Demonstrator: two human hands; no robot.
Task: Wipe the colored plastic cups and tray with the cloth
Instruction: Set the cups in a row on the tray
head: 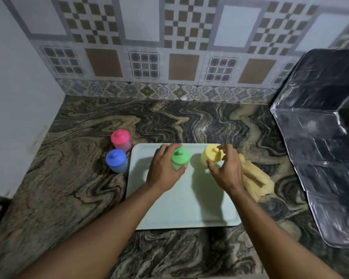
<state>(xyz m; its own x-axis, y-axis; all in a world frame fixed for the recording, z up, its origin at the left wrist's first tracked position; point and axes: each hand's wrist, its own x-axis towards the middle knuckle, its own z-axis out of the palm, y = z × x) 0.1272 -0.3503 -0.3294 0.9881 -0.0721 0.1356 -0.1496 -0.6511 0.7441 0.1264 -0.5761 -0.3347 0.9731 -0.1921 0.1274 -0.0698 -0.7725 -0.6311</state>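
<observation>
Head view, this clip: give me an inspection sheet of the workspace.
Surface: marbled stone counter.
Job's things: pale tray; green cup and yellow cup on it; pink cup and blue cup off its left edge; yellow cloth off its right edge.
Clutter: nothing seen.
Hands: left hand wraps green cup; right hand closes around yellow cup.
Cables: nothing seen.
Surroundings: tiled wall; foil sheet at right.
</observation>
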